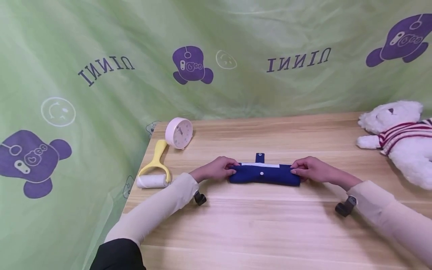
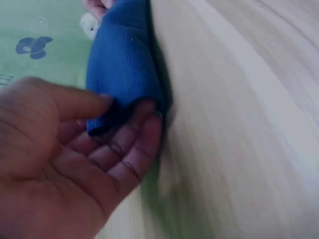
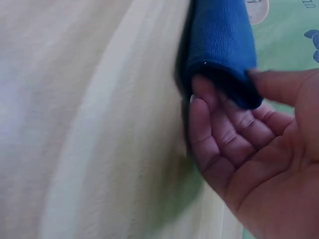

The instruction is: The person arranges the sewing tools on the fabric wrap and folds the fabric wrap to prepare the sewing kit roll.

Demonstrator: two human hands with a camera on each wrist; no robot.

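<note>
A dark blue ribbed fabric bundle (image 1: 264,176), folded or rolled into a long strip, lies across the table with a white snap stud on its front. Behind it a short blue strap (image 1: 260,158) with a snap sticks out, and a white strip (image 1: 260,165) shows along the back edge. My left hand (image 1: 221,168) pinches its left end, thumb on top and fingers beneath. At the other end, the thumb and fingers of my right hand (image 1: 311,169) grip the fabric the same way. In the right wrist view the end of the blue fabric (image 3: 224,45) looks hollow.
To the left are a yellow-handled lint roller (image 1: 156,165) and a pink round clock (image 1: 179,133). A white teddy bear (image 1: 401,142) in a striped sweater lies at the right. A green printed curtain (image 1: 236,93) hangs behind the wooden table (image 1: 256,228).
</note>
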